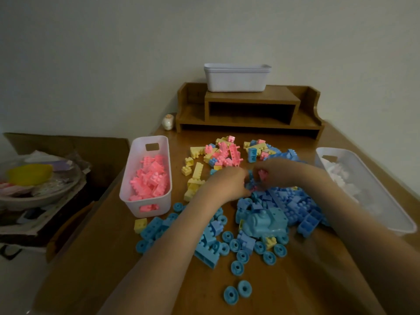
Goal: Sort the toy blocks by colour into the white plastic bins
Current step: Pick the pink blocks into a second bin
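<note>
The right hand [279, 176] pinches a pink block [262, 175] in the middle of the table [295, 280], at the far edge of the blue pile [291, 201]. The left hand [229, 181] is just beside it with bent fingers, too blurry to tell if it holds anything. The pink bin [145, 142] is well off to the left, so the block must cross the left arm and the yellow blocks [195, 178], where it could slip and land among the wrong colours.
</note>
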